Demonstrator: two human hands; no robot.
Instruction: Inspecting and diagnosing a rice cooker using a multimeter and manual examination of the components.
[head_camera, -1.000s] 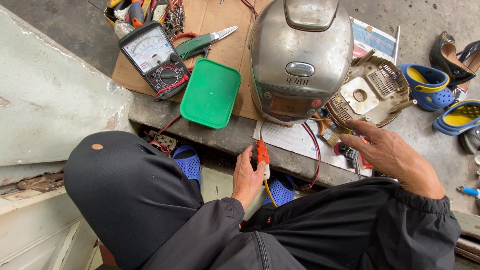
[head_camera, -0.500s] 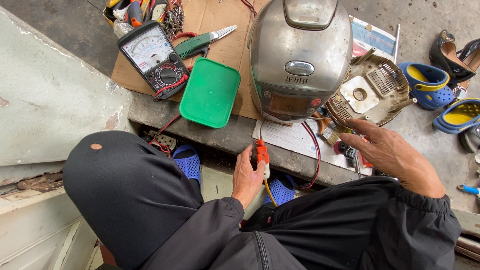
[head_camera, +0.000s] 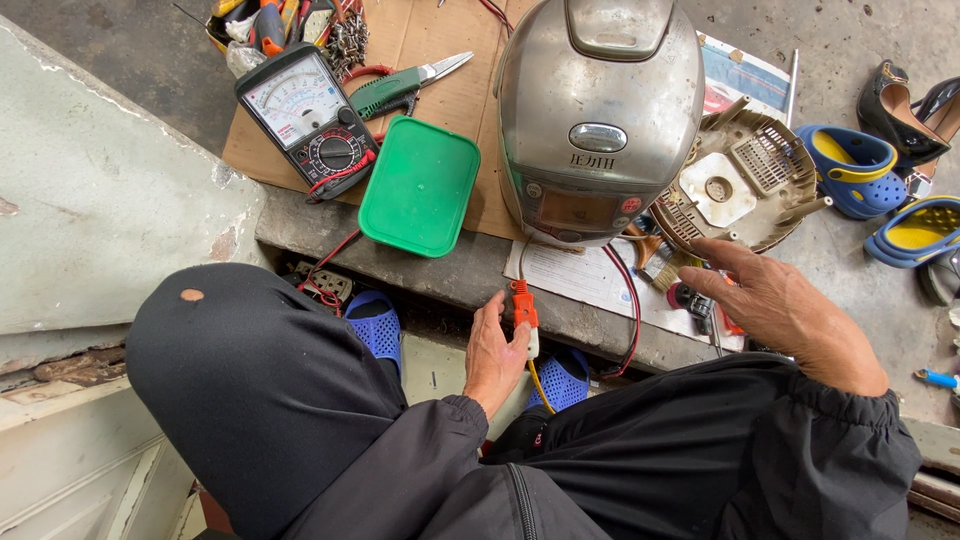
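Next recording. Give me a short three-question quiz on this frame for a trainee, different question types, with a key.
1. True or false: the left hand holds an orange tool.
2. Which lies nearest the meter? A) green lid B) blue clog C) round base plate
3. Fill in: the right hand hovers with fingers spread, just below the ____.

Key: 1 true. 2 A. 3 round base plate, beside the silver rice cooker.

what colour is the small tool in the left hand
Orange-red, with a pale tip; the left hand holds the tool, seen in the head view.
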